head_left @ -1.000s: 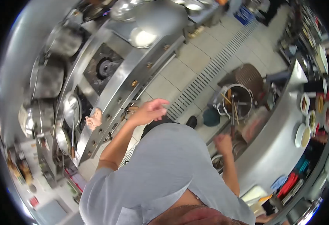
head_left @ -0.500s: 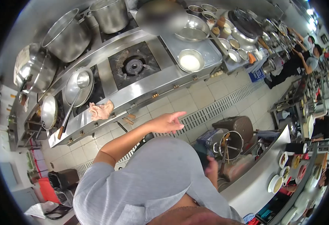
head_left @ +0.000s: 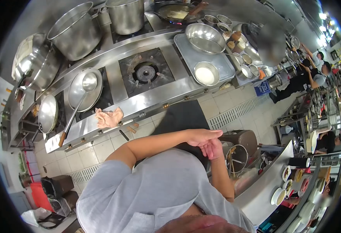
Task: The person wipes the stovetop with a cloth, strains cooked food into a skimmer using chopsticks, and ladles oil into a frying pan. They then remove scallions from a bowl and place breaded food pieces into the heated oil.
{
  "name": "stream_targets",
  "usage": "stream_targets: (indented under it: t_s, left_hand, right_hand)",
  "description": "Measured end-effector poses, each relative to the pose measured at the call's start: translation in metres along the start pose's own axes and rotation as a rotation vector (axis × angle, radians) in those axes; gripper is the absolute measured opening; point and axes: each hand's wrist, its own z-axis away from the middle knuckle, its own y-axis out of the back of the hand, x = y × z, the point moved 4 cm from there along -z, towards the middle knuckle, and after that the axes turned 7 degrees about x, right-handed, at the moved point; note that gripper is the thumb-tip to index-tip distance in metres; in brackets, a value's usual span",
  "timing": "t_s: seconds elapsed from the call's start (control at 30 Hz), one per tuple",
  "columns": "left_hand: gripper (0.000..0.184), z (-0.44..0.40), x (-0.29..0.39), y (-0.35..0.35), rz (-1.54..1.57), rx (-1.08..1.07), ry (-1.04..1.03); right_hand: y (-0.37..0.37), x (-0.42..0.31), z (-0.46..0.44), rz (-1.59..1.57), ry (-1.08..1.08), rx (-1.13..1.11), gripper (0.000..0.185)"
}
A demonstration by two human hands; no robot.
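In the head view, my left hand (head_left: 204,136) is empty, its fingers held out and close together, and it overlaps my right hand (head_left: 213,149); whether my right fingers close on anything, I cannot tell. What seems to be a dark cloth (head_left: 180,118) spreads just beyond them. The metal pot (head_left: 245,149) is near my right hand, and a crumpled rag (head_left: 109,117) lies on the stove's front edge (head_left: 139,110).

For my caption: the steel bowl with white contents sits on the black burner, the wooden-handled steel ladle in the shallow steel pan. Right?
No: the head view shows the bowl on the grey metal tray, not the burner; the ladle lies as stated.
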Motion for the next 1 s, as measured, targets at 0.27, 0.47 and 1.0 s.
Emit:
stream_targets:
  t_s: [0.27, 0.47, 1.0]
  left_hand:
    - [0.084, 0.011, -0.035, 0.038, 0.005, 0.175, 0.064]
    - [0.1, -0.022, -0.017, 0.008, 0.599, -0.25, -0.122]
    - [0.04, -0.04, -0.063, 0.011, -0.867, 0.201, -0.394]
  right_hand:
    - [0.027, -0.019, 0.038, 0.753, 0.432, 0.263, 0.032]
    - [-0.053, -0.074, 0.07, -0.846, 0.096, -0.57, 0.099]
    - [-0.026, -0.043, -0.003, 0.903, 0.411, -0.048, 0.032]
